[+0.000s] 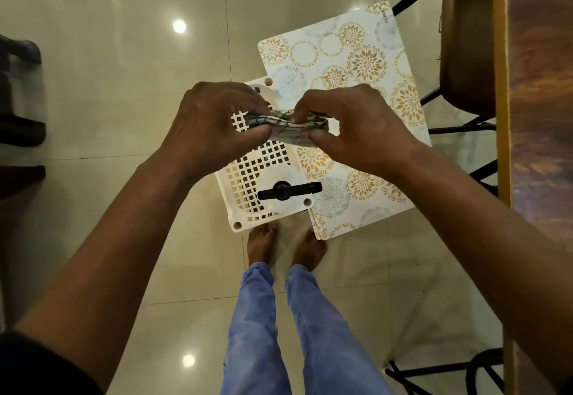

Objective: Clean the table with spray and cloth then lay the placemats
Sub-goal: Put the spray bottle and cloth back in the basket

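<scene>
A folded grey patterned cloth (pixel 286 126) is held in the air between both hands. My left hand (pixel 214 125) grips its left end and my right hand (pixel 356 125) pinches its right end. Below them a white lattice stool (pixel 248 174) stands on the floor. A spray bottle (pixel 286 191) with a black trigger head stands on the stool's near right corner. Floral placemats (pixel 350 63) in gold and grey lie across the stool's right side and stick out past it. The brown table (pixel 539 84) runs along the right edge.
A brown chair seat (pixel 465 38) with black metal legs stands beside the table. More black legs (pixel 434 373) show at the lower right. My bare feet (pixel 285 246) stand just before the stool on the glossy tile floor. Dark furniture (pixel 18 100) lines the left edge.
</scene>
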Motion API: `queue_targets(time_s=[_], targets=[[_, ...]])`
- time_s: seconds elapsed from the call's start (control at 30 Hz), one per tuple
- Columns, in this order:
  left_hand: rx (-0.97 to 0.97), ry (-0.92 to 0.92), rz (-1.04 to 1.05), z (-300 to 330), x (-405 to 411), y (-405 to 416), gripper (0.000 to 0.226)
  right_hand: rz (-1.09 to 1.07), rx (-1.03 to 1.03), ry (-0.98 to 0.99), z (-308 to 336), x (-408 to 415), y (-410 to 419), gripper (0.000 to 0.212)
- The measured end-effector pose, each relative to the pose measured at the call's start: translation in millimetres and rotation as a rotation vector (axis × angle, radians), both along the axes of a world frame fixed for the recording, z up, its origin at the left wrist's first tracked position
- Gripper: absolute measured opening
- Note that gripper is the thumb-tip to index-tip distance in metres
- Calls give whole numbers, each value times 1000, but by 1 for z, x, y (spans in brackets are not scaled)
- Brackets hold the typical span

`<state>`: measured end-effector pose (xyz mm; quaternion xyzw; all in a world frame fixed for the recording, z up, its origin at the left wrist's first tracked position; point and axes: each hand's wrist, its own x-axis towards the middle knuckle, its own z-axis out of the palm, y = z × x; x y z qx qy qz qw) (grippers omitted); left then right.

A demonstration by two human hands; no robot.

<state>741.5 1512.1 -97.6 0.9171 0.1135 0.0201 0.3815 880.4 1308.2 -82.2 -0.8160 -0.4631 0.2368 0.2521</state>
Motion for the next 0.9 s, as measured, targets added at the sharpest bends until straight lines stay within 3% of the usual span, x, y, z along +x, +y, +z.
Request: queue_targets(time_s=[0.27,0.53,0.9], targets=[[30,15,-75,-2,1,7,24,150,-70,-135,-5,8,1,18],[-4,-25,-70,-2,2,15,27,143,-4,-105,-18,4,7,26],[29,-67,81,-21,-15,9,25,0,22,-110,-19,-1,21,17]])
